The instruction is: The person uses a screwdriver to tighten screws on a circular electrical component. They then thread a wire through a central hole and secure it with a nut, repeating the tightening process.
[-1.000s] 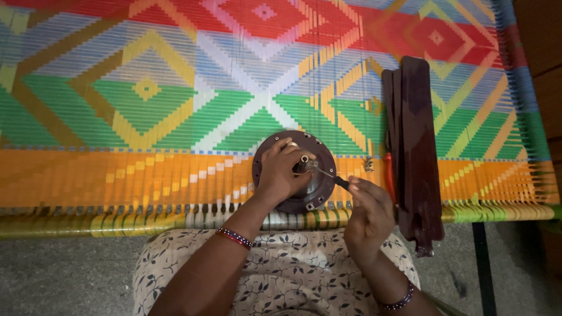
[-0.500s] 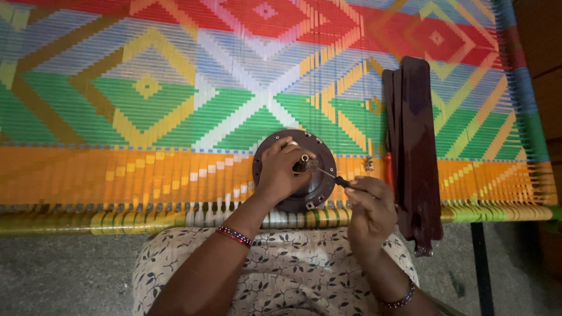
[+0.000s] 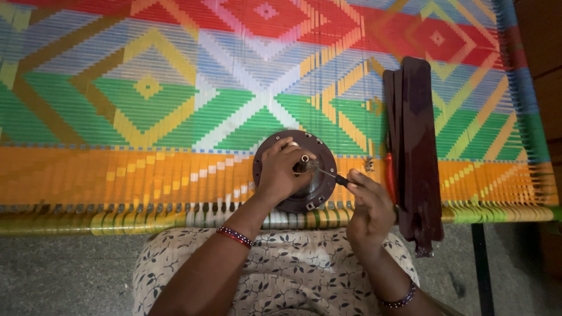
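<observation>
A round dark metal motor housing (image 3: 319,153) with a short central shaft lies on a bright woven cot (image 3: 175,99). My left hand (image 3: 280,171) rests on top of the housing and grips it near the shaft. In my right hand (image 3: 366,208), just right of the housing, is a thin screwdriver (image 3: 329,174); its tip points at the base of the shaft. Both wrists wear beaded bangles.
Several dark brown fan blades (image 3: 413,146) lie stacked to the right of the housing, with a red-handled tool (image 3: 389,175) beside them. A small cluster of screws (image 3: 369,164) sits between housing and blades. The cot's frame edge (image 3: 117,219) runs along the front, above grey floor.
My right hand and the screwdriver have shifted very slightly; my left hand stays on the housing.
</observation>
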